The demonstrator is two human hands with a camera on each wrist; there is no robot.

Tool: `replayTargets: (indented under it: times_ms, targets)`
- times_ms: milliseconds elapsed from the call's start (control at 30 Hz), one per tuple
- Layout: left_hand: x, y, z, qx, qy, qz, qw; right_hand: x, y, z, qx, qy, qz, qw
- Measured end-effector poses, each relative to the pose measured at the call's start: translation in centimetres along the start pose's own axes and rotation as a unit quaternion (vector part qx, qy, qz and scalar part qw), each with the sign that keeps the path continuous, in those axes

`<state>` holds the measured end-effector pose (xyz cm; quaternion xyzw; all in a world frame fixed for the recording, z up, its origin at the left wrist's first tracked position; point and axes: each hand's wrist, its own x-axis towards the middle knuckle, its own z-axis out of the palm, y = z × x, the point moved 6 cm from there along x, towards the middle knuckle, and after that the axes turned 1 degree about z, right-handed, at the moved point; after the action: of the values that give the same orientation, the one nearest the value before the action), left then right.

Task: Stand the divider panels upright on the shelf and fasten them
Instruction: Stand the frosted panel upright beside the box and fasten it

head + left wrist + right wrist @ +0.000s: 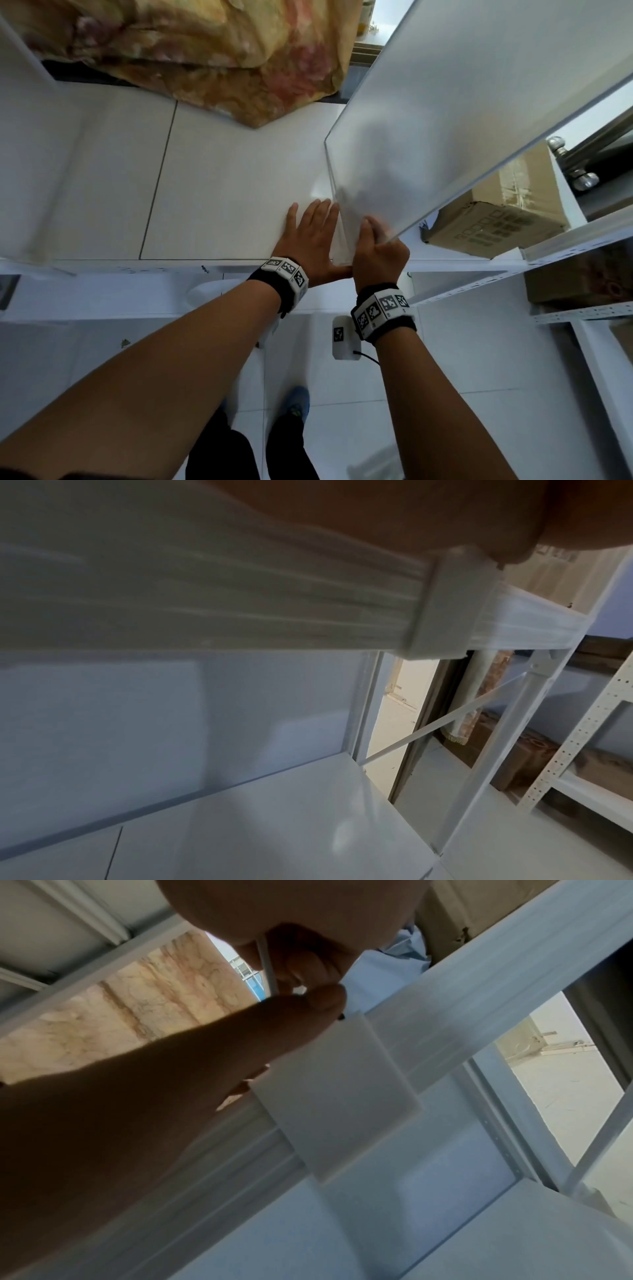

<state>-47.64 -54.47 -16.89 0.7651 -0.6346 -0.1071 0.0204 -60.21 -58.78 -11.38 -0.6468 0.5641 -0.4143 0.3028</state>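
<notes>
A frosted white divider panel (445,120) stands upright on the white shelf (222,188), running from the front edge toward the back. My left hand (308,236) lies flat on the shelf, with straight fingers against the panel's left face and the thumb reaching along the front edge. My right hand (376,250) grips the panel's lower front corner; its curled fingers pinch the thin panel edge (265,961). A white clip (339,1096) sits over the shelf's front rail below that corner. A thumb touches the top of the clip (445,607).
Another white upright panel (44,171) stands at the shelf's left end. A floral fabric bundle (222,51) fills the back of the shelf. A cardboard box (496,212) sits right of the divider. Perforated rails (479,287) of a neighbouring rack lie to the right.
</notes>
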Motion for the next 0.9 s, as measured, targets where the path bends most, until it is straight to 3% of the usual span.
replayTargets:
  times_ms: [433,633,900]
  targets:
    - [-0.3,0.7,0.7,0.013,0.048,0.084,0.995,0.2,0.8,2.1,0.009,0.052,-0.031,0.998]
    - [0.1,1.0,0.9,0.014,0.057,0.110,0.992,-0.5,1.4,1.9,0.095,0.085,0.004,0.992]
    - [0.0,0.8,0.8,0.009,0.073,0.131,0.989,-0.2,0.8,1.3,0.088,0.116,-0.051,0.988]
